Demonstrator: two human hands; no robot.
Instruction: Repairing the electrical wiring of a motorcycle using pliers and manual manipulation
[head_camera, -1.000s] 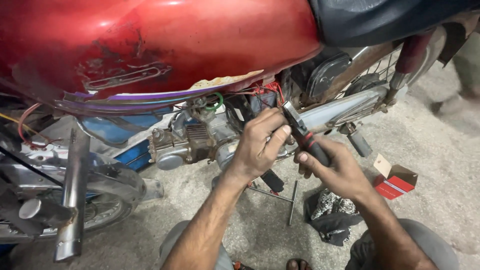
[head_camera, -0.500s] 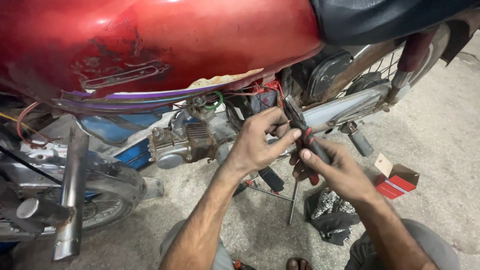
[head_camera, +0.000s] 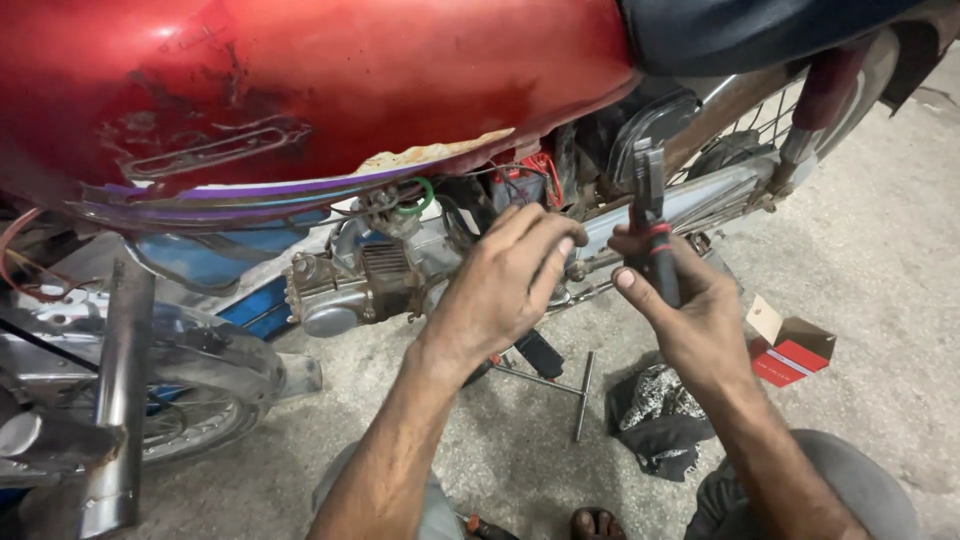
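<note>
Gripping steel pliers (head_camera: 650, 215), right hand (head_camera: 685, 310).

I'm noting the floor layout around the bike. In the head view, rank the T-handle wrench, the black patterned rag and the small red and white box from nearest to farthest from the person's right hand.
Measured from the right hand, which holds pliers:
1. Black patterned rag, on the floor just below the hand.
2. Small red and white box, on the floor to the hand's right.
3. T-handle wrench, on the floor to the lower left.
The box and wrench are close to call.

Grey concrete floor (head_camera: 880, 200), rough, stained; dim even light; no walls visible.
</note>
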